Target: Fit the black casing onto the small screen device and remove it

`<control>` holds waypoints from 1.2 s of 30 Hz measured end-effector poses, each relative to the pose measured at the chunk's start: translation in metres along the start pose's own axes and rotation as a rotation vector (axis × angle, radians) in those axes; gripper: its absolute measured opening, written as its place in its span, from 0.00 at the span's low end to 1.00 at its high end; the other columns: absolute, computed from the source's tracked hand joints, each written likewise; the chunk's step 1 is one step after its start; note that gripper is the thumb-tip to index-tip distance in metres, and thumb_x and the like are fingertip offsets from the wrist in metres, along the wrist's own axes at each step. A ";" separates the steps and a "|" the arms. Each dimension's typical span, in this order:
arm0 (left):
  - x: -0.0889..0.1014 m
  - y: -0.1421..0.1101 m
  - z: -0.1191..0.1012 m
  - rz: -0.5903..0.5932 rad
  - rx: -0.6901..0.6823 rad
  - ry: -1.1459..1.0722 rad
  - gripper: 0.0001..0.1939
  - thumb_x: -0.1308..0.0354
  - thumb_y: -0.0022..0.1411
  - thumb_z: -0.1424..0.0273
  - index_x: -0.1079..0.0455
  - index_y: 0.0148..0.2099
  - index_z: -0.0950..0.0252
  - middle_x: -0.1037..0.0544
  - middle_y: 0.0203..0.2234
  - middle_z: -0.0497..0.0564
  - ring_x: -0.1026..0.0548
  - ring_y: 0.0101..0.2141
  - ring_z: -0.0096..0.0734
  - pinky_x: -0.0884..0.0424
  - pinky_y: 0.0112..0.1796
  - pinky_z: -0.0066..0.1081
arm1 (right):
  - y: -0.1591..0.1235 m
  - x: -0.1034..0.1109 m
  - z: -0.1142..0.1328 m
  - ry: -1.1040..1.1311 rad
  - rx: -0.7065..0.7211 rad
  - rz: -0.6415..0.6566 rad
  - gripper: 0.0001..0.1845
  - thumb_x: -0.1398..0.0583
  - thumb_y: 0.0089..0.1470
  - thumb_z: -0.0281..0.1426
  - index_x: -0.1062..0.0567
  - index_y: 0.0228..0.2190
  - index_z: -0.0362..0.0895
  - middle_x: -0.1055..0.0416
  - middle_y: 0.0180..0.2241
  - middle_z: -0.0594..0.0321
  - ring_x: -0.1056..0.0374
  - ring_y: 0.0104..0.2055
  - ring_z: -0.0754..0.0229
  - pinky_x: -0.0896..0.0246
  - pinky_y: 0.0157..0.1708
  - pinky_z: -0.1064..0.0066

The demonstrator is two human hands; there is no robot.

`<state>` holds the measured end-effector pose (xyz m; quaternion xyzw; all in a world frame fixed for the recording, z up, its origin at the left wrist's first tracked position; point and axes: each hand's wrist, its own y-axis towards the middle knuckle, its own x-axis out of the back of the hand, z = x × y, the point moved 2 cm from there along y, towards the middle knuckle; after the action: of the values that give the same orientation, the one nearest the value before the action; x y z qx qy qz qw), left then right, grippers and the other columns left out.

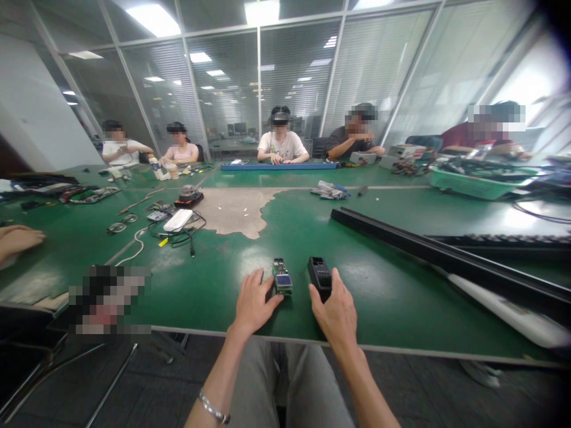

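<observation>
In the lower centre of the frame, the left hand [256, 303] spreads wide beside a bare circuit board [282, 282]; a careless thumb could bend its exposed parts or scratch the screen. Just right, the right hand [336, 306] straddles a black case [319, 273], how firmly one cannot tell; a loose hold could let it slip and knock the board.

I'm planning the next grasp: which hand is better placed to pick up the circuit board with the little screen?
The left hand, most likely: it sits right beside the circuit board, while the right hand is farther off, with thumb and fingers about the black case.
</observation>
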<state>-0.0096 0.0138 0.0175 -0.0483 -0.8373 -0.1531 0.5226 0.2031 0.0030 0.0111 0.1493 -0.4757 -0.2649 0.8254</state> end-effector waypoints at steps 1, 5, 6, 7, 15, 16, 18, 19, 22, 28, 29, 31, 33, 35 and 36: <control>0.000 0.000 0.000 -0.001 0.003 0.000 0.30 0.48 0.64 0.48 0.37 0.64 0.55 0.43 0.66 0.56 0.45 0.65 0.49 0.52 0.63 0.50 | 0.000 0.000 -0.001 -0.009 -0.009 0.019 0.40 0.46 0.58 0.45 0.44 0.63 0.31 0.33 0.55 0.39 0.34 0.53 0.41 0.38 0.52 0.53; 0.000 0.000 0.001 -0.004 -0.010 -0.003 0.29 0.49 0.65 0.48 0.36 0.63 0.55 0.43 0.66 0.56 0.45 0.65 0.49 0.52 0.63 0.51 | 0.001 0.006 0.005 0.020 -0.059 0.023 0.39 0.46 0.58 0.45 0.43 0.63 0.34 0.31 0.55 0.42 0.32 0.51 0.42 0.36 0.50 0.53; -0.001 0.000 0.001 -0.004 -0.015 -0.004 0.29 0.49 0.65 0.49 0.36 0.63 0.55 0.43 0.66 0.55 0.45 0.65 0.48 0.53 0.64 0.51 | 0.002 0.009 0.010 0.045 -0.067 0.014 0.39 0.46 0.58 0.45 0.44 0.63 0.35 0.32 0.55 0.43 0.32 0.51 0.42 0.36 0.50 0.53; -0.002 0.000 0.001 -0.005 -0.019 -0.006 0.28 0.49 0.65 0.49 0.37 0.63 0.55 0.43 0.66 0.55 0.45 0.65 0.48 0.53 0.64 0.51 | 0.003 0.012 0.016 0.075 -0.069 0.007 0.39 0.46 0.58 0.45 0.44 0.64 0.36 0.32 0.56 0.43 0.32 0.52 0.43 0.36 0.50 0.53; -0.007 -0.003 0.005 -0.039 -0.016 -0.006 0.32 0.44 0.62 0.51 0.39 0.64 0.59 0.42 0.65 0.59 0.45 0.65 0.47 0.52 0.64 0.50 | 0.001 0.012 0.073 0.250 0.059 0.081 0.39 0.44 0.58 0.43 0.45 0.64 0.38 0.34 0.58 0.44 0.33 0.54 0.46 0.36 0.52 0.55; -0.007 -0.003 0.006 -0.039 -0.016 -0.007 0.33 0.43 0.61 0.50 0.39 0.64 0.60 0.42 0.65 0.59 0.45 0.65 0.48 0.52 0.64 0.50 | 0.000 0.009 0.077 0.249 0.073 0.085 0.38 0.44 0.58 0.43 0.45 0.64 0.37 0.34 0.58 0.44 0.33 0.54 0.46 0.36 0.52 0.54; -0.007 -0.002 0.006 -0.039 -0.016 -0.009 0.33 0.43 0.61 0.51 0.38 0.63 0.61 0.42 0.65 0.60 0.45 0.65 0.48 0.52 0.64 0.50 | -0.002 0.004 0.083 0.235 0.098 0.085 0.38 0.45 0.59 0.42 0.45 0.64 0.36 0.34 0.57 0.43 0.33 0.54 0.45 0.36 0.51 0.54; -0.007 -0.002 0.006 -0.040 -0.017 -0.012 0.32 0.43 0.61 0.52 0.38 0.63 0.60 0.42 0.65 0.59 0.45 0.65 0.48 0.52 0.64 0.50 | -0.003 0.002 0.085 0.223 0.105 0.086 0.38 0.45 0.58 0.42 0.45 0.64 0.36 0.33 0.57 0.43 0.32 0.54 0.45 0.35 0.50 0.54; -0.006 -0.002 0.005 -0.043 -0.022 -0.030 0.29 0.43 0.62 0.55 0.37 0.62 0.59 0.41 0.65 0.58 0.44 0.65 0.46 0.52 0.64 0.50 | -0.004 -0.001 0.089 0.176 0.116 0.103 0.39 0.44 0.58 0.41 0.45 0.64 0.34 0.32 0.55 0.42 0.32 0.52 0.44 0.35 0.49 0.54; -0.008 -0.003 0.007 -0.064 -0.014 -0.052 0.31 0.46 0.62 0.60 0.41 0.65 0.65 0.41 0.66 0.60 0.45 0.65 0.46 0.53 0.65 0.49 | -0.005 -0.004 0.094 0.113 0.139 0.096 0.38 0.44 0.58 0.40 0.45 0.64 0.33 0.31 0.54 0.42 0.32 0.51 0.46 0.35 0.49 0.57; -0.009 -0.002 0.008 -0.066 -0.008 -0.057 0.32 0.48 0.62 0.62 0.43 0.66 0.66 0.42 0.66 0.60 0.45 0.66 0.45 0.53 0.65 0.49 | -0.005 -0.005 0.095 0.109 0.142 0.093 0.38 0.44 0.58 0.39 0.45 0.64 0.33 0.31 0.54 0.43 0.32 0.51 0.46 0.35 0.49 0.57; -0.012 -0.002 0.011 -0.064 0.010 -0.068 0.33 0.50 0.62 0.68 0.46 0.68 0.69 0.43 0.66 0.60 0.46 0.66 0.41 0.54 0.65 0.47 | -0.006 -0.008 0.095 0.102 0.152 0.096 0.38 0.44 0.58 0.38 0.45 0.64 0.33 0.31 0.54 0.43 0.32 0.51 0.46 0.35 0.50 0.56; -0.013 -0.001 0.013 -0.064 0.029 -0.071 0.34 0.52 0.60 0.73 0.48 0.69 0.71 0.44 0.67 0.59 0.47 0.66 0.39 0.54 0.66 0.45 | -0.008 -0.011 0.094 0.097 0.161 0.108 0.38 0.44 0.58 0.37 0.46 0.64 0.33 0.31 0.54 0.43 0.32 0.51 0.46 0.35 0.50 0.56; -0.013 0.000 0.014 -0.064 0.038 -0.070 0.35 0.53 0.58 0.75 0.48 0.68 0.71 0.44 0.67 0.59 0.47 0.66 0.38 0.54 0.66 0.45 | -0.010 -0.013 0.091 0.095 0.157 0.126 0.37 0.44 0.58 0.37 0.45 0.64 0.33 0.30 0.54 0.43 0.31 0.50 0.46 0.35 0.50 0.56; -0.013 0.001 0.014 -0.061 0.036 -0.071 0.35 0.53 0.58 0.75 0.48 0.68 0.71 0.44 0.67 0.59 0.47 0.66 0.38 0.53 0.65 0.45 | -0.011 -0.015 0.090 0.095 0.150 0.135 0.37 0.44 0.58 0.37 0.45 0.64 0.33 0.30 0.54 0.43 0.31 0.50 0.46 0.35 0.49 0.56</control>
<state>-0.0154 0.0197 0.0001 -0.0186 -0.8589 -0.1519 0.4886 0.1160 0.0028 0.0403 0.1906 -0.4633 -0.1650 0.8496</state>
